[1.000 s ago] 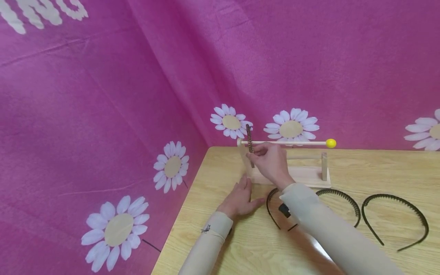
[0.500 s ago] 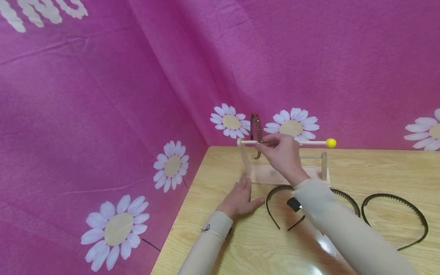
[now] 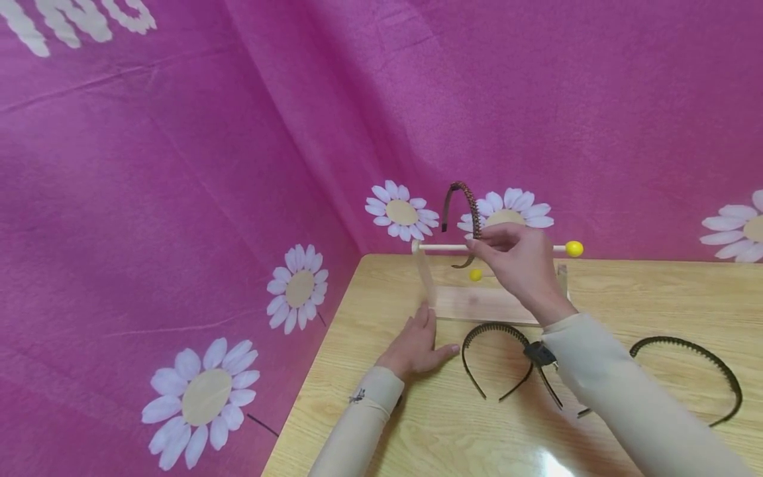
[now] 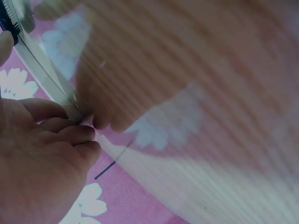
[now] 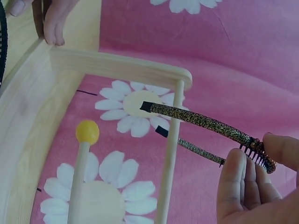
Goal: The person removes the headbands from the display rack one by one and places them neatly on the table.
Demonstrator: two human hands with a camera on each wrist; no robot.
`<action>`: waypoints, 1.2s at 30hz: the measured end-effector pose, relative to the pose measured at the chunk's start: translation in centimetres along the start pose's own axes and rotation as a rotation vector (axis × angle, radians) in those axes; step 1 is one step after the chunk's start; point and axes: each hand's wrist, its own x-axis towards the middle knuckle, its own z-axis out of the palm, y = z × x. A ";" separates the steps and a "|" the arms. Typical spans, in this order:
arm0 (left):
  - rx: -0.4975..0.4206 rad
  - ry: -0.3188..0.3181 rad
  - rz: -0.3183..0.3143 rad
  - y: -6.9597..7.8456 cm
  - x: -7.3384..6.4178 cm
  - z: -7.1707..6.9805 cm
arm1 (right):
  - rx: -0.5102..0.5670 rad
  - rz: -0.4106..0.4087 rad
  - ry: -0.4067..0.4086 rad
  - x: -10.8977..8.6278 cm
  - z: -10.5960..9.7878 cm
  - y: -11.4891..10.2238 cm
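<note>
My right hand [image 3: 521,265] pinches a glittery, toothed headband [image 3: 467,192] between thumb and fingers. The headband is astride the upper rod [image 3: 441,248] of a wooden stand [image 3: 477,303]; in the right wrist view, one arm of the headband [image 5: 201,119] passes before the rod [image 5: 172,158] and the other behind it. My left hand [image 3: 414,344] lies on the table with fingertips against the left end of the stand's base. The left wrist view shows its fingers [image 4: 74,135] beside the wood. My right hand and sleeve hide part of the stand's right side.
Yellow balls cap the upper rod [image 3: 574,249] and lower rod [image 3: 475,275]. Dark toothed headbands lie on the table in front: one at the left [image 3: 495,328], one at the right [image 3: 730,371], another mostly under my right sleeve. A pink flowered cloth [image 3: 334,132] hangs behind.
My right hand has moved right and slightly up along the upper rod, carrying the headband away from the stand's left upright. The left hand has stayed in place.
</note>
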 end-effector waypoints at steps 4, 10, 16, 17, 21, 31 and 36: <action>-0.004 -0.001 0.002 0.0 0.0 0.0 | 0.032 0.017 -0.003 -0.2 -1.1 0.0; -0.014 -0.007 0.000 -0.1 0.0 0.2 | 0.149 0.045 0.029 -0.1 -2.8 0.3; 0.002 0.010 0.012 -0.1 0.0 0.2 | 0.232 0.082 0.040 -0.2 -4.7 0.5; 0.003 0.011 0.012 -0.1 0.0 0.2 | 0.257 0.088 0.040 -0.2 -5.1 0.6; -0.015 0.002 0.002 0.0 -0.1 0.2 | 0.465 0.099 0.037 -0.2 -6.4 1.4; 0.002 0.012 0.010 -0.1 -0.1 0.2 | 0.678 0.143 -0.011 -0.9 -10.6 2.7; 0.010 0.006 0.014 -0.2 -0.1 0.3 | 0.685 0.166 -0.034 -1.3 -12.5 3.8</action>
